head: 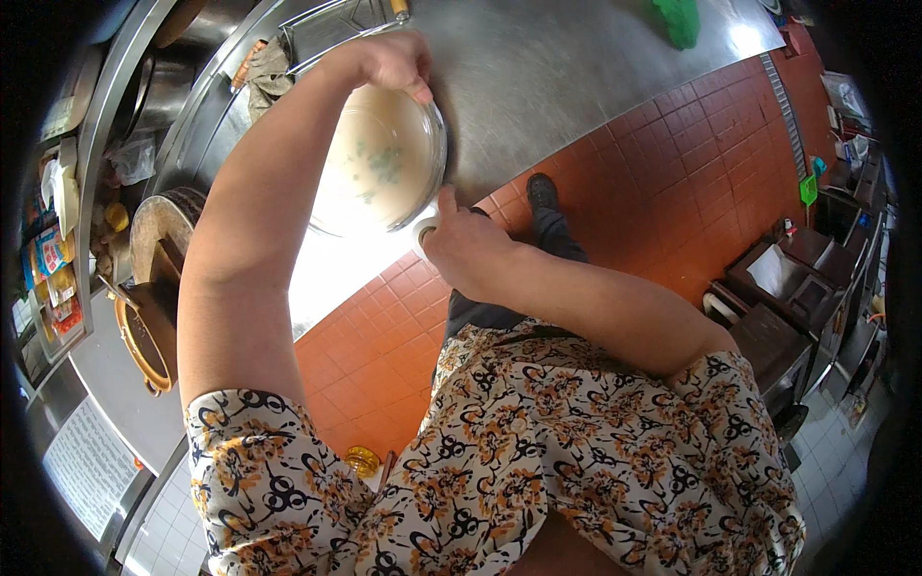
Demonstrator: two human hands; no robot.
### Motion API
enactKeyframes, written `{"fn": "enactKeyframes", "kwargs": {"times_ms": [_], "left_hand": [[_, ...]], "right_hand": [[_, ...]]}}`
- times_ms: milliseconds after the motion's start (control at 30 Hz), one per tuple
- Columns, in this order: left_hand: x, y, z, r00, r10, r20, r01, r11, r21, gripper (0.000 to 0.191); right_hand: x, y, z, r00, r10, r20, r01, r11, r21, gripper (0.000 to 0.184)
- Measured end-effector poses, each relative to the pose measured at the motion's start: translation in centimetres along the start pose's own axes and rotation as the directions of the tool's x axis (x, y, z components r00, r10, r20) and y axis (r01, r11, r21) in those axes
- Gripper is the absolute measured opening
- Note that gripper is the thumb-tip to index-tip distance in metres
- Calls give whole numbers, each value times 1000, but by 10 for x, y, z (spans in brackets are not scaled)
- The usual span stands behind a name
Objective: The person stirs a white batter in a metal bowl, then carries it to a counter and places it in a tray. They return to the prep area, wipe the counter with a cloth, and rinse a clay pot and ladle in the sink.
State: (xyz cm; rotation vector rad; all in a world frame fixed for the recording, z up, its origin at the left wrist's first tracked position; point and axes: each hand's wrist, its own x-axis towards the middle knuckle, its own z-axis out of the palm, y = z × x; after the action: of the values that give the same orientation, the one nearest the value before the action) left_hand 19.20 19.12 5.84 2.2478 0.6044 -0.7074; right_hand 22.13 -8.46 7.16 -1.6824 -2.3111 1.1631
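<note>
A round clear glass bowl (436, 155) with a cream-coloured content and green printed or leafy marks stands on the steel worktop. At its far rim is my left hand (396, 65), fingers curled and thumb pointing down against the edge; whether it grips the rim or a thin film is hidden. Beside the near rim my right hand (468, 248) closes around a white roll (425, 234) with a hollow core, perhaps cling film. Bright glare covers the worktop to the left of the roll.
Behind the bowl are a wire rack (317, 36) and a crumpled grey cloth (270, 75). A green cloth or bag (678, 21) lies on the steel worktop (533, 86). At left stand pots and a brown-rimmed pot (148, 338). Dark kitchen equipment (763, 345) lines the right side.
</note>
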Motion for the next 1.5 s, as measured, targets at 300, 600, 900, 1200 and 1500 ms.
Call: {"fn": "enactKeyframes", "kwargs": {"times_ms": [300, 600, 900, 1200, 1500], "left_hand": [[-31, -90, 10, 855, -448, -260, 247, 793, -556, 35], [-79, -141, 55, 586, -797, -148, 41, 211, -977, 34], [-95, -135, 79, 280, -957, -74, 2, 78, -997, 48], [-80, -28, 57, 541, -67, -839, 186, 982, 41, 38], [-22, 31, 11, 998, 37, 51, -46, 982, 182, 39]], "right_hand": [[-14, 17, -21, 999, 33, 41, -34, 999, 16, 34], [-31, 3, -1, 1000, -21, 10, 21, 999, -35, 36], [-9, -3, 8, 999, -34, -16, 34, 999, -18, 29], [2, -3, 5, 999, 21, 32, -20, 999, -35, 24], [-3, -1, 4, 1000, 1, 31, -1, 1000, 1, 25]]}}
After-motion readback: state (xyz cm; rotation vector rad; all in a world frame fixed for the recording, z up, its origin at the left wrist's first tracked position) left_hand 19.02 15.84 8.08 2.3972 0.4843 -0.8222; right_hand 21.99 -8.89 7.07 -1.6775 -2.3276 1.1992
